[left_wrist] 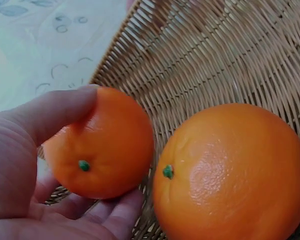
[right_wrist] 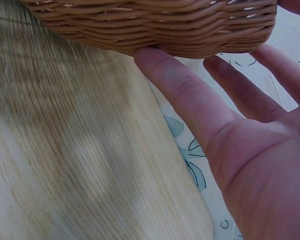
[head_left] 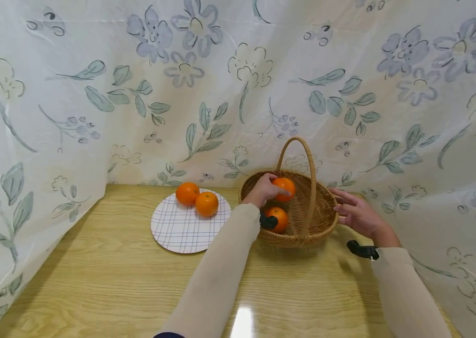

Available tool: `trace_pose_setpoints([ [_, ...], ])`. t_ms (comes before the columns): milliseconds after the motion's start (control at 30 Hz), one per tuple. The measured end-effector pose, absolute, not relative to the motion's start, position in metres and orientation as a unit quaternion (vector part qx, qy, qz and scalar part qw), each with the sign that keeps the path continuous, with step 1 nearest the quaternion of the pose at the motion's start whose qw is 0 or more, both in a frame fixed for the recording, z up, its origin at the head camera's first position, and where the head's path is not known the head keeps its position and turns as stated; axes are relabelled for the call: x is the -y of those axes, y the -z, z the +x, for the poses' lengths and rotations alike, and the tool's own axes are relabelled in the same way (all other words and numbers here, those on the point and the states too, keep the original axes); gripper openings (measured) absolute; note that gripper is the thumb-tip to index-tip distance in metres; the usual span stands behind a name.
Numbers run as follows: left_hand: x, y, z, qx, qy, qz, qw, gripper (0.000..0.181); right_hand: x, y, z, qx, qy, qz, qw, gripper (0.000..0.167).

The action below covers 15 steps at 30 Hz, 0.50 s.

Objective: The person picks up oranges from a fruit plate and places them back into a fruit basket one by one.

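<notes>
My left hand (head_left: 263,189) reaches over the left rim of a wicker basket (head_left: 292,240) and grips an orange (head_left: 283,189), thumb on one side and fingers beneath. In the left wrist view the held orange (left_wrist: 105,145) shows a small green stem end. Close beside it, inside the basket, lies a second orange (left_wrist: 235,172), partly behind the left wrist strap in the head view. At the basket's right side, my right hand (head_left: 362,216) touches the wicker with extended fingers. The right wrist view shows fingertips (right_wrist: 155,56) against the basket's lower wall (right_wrist: 155,27).
Left of the basket, a round white checked plate (head_left: 179,230) bears two more oranges, one orange (head_left: 187,193) behind the other (head_left: 206,204). The basket's tall arched handle (head_left: 310,173) stands upright. A floral cloth (head_left: 238,131) hangs behind the wooden table (head_left: 107,263) and at both sides.
</notes>
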<state>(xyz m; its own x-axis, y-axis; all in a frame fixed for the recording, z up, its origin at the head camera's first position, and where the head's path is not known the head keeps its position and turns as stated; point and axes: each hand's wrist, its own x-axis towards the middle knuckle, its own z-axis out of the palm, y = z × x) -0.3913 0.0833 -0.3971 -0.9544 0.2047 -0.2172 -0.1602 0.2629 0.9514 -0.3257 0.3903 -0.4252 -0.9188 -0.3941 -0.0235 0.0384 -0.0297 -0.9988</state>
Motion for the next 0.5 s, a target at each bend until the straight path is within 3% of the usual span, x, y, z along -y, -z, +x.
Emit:
trace_pose_setpoints([
  [500,-0.0754,0.4003,-0.3827,-0.804,-0.563,0.013,0.189,0.073,-0.3851,0.4235,-0.3158,-0.681,0.707,-0.124,0.146,0.068],
])
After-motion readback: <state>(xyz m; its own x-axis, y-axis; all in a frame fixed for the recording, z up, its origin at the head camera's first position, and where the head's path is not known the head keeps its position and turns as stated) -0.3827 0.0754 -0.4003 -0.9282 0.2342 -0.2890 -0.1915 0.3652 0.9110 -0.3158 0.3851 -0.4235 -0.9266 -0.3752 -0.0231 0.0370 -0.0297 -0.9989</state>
